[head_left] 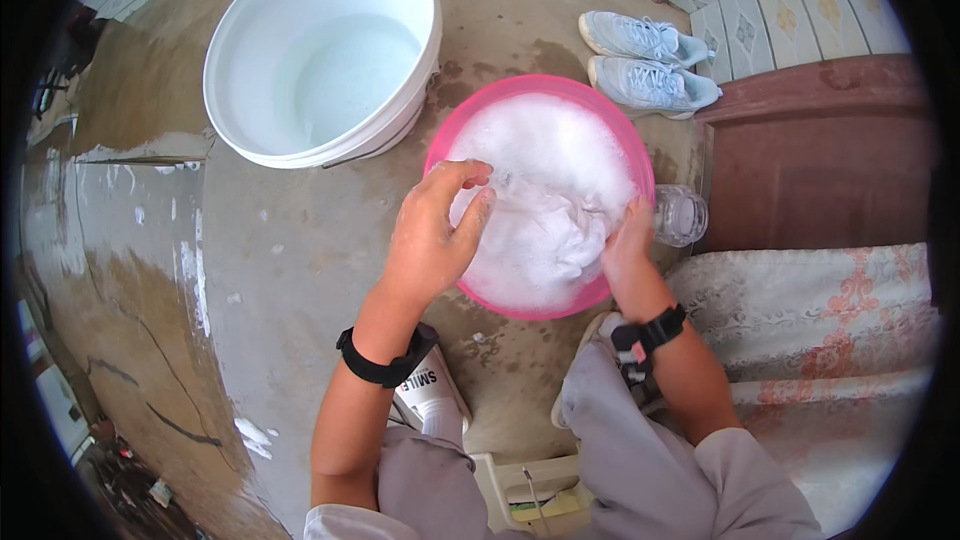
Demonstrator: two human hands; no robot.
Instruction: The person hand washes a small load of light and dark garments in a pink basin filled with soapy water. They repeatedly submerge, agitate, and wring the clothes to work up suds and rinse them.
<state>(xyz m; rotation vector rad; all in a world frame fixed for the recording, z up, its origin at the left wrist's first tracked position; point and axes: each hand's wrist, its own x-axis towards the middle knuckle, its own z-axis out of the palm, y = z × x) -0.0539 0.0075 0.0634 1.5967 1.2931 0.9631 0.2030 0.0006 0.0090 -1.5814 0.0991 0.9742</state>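
Observation:
A round pink basin [553, 309] filled with white suds stands on the floor before me. In the suds lies a bunched white cloth [559, 232], partly hidden by foam. Over the basin's left rim is my left hand [442, 221], its thumb and fingers apart with nothing between them. My right hand [631, 240] is at the basin's right edge, beside the cloth; its fingertips are partly hidden, so I cannot tell whether it grips the rim or the cloth. Both wrists wear black bands.
A large white bucket [251, 101] with water stands at the upper left. Light blue sneakers [652, 86] sit at the upper right. A clear plastic container [681, 216] lies against the basin's right side. A patterned fabric [780, 300] hangs at the right, near a brown door panel [817, 172].

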